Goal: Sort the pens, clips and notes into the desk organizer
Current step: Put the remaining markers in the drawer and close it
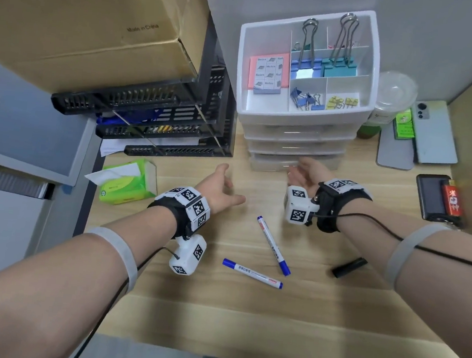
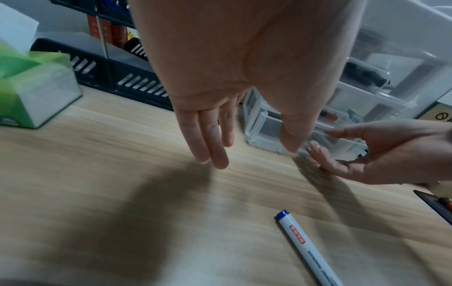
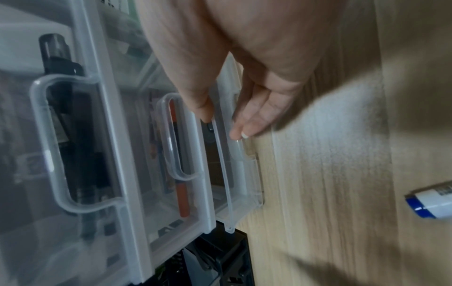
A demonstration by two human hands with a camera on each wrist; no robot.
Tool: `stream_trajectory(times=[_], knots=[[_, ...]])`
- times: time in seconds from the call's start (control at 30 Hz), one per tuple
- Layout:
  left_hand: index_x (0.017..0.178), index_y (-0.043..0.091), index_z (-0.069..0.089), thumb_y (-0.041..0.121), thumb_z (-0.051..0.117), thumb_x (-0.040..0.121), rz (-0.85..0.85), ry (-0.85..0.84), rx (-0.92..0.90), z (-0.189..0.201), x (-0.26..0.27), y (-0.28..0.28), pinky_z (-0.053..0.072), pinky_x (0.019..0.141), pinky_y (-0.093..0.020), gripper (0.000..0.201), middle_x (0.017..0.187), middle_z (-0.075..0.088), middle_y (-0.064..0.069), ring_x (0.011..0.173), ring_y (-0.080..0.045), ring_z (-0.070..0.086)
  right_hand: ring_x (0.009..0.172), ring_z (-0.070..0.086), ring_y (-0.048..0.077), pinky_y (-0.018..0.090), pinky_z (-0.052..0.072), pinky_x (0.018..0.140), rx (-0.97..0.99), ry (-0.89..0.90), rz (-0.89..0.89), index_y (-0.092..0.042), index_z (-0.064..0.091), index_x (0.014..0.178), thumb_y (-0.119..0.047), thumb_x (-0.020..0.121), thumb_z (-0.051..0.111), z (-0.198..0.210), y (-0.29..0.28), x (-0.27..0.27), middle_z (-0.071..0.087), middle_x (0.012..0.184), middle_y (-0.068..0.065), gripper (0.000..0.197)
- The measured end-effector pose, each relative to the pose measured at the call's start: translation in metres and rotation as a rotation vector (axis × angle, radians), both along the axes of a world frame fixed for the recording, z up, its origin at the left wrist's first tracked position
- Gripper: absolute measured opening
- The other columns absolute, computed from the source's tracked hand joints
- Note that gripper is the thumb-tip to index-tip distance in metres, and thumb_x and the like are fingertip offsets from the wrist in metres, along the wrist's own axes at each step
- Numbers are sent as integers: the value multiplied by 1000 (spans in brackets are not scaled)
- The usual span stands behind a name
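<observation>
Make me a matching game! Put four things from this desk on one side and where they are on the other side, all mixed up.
Things:
1. pink sticky notes
2. yellow clips
3. blue markers
4. green tissue pack

Places:
A. lying loose on the desk between the two arms
B. front right compartment of the organizer top
C. on the desk beside the black paper trays
D. big left compartment of the organizer top

Pairs: 1-D, 2-B, 3-A, 4-C

Both bare forearms wear grey elastic bands, black wrist straps, white marker-coded camera blocks and thin black cables.
</observation>
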State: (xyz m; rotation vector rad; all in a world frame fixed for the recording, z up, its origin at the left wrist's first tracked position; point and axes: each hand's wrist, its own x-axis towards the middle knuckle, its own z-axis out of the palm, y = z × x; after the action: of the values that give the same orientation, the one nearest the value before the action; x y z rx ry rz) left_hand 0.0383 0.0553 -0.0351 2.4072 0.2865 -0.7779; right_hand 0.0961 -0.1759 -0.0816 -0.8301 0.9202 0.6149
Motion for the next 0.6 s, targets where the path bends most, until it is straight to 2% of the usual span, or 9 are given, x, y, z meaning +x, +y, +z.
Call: stream_trajectory(times=[0.07, 0.17, 0.27, 0.3, 0.37, 0.47, 0.6], knots=[[158, 19, 11, 43, 76, 83, 1, -4, 6, -3, -5, 2, 40, 84, -24, 102, 122, 58, 7, 97, -15, 59, 48, 27, 8, 18, 36, 33, -24, 3, 13, -6, 53, 126, -29, 101, 53, -6, 1, 3, 59, 57, 7, 34], [158, 19, 12, 42, 76, 83, 19, 22, -10, -10, -14, 4, 39, 88, -24, 101, 121, 59, 6, 103, -15, 57, 40, 41, 6, 18, 41, 34, -77, 40, 28, -3, 56, 108, -25, 100, 53, -9, 4, -1, 60, 58, 4, 24], [157, 18, 13, 43, 76, 83, 6, 39, -7, -15, -23, 2, 38, 90, -25, 101, 122, 60, 6, 108, -16, 58, 47, 49, 7, 18, 44, 36, -34, 61, 20, -3, 55, 89, -22, 100, 52, -10, 7, -13, 61, 60, 5, 22], [157, 18, 14, 43, 76, 83, -10, 39, -3, -16, -26, 1, 38, 90, -25, 100, 122, 60, 6, 110, -16, 57, 52, 53, 8, 19, 45, 37, -23, 68, 16, -3, 55, 89, -21, 99, 53, -10, 7, -18, 63, 67, 6, 20], [156, 17, 16, 42, 76, 83, -48, 50, 1, -16, -30, -1, 38, 90, -25, 98, 124, 60, 5, 112, -15, 56, 57, 61, 10, 20, 48, 40, -10, 78, 0, -2, 57, 99, -19, 97, 56, -11, 6, -29, 64, 78, 7, 17], [155, 15, 21, 41, 76, 83, -108, 67, 30, -15, -31, -4, 41, 90, -26, 94, 126, 61, 2, 114, -19, 58, 61, 64, 13, 21, 50, 42, -1, 101, -2, 0, 57, 119, -17, 95, 57, -11, 4, -47, 65, 84, 9, 30], [146, 16, 37, 40, 74, 84, -215, 142, 109, -12, -29, -6, 48, 91, -31, 77, 124, 63, 1, 109, -19, 61, 84, 69, 18, 23, 55, 47, -39, 120, 10, 2, 56, 124, -17, 96, 58, -7, 5, -65, 70, 104, 14, 34]])
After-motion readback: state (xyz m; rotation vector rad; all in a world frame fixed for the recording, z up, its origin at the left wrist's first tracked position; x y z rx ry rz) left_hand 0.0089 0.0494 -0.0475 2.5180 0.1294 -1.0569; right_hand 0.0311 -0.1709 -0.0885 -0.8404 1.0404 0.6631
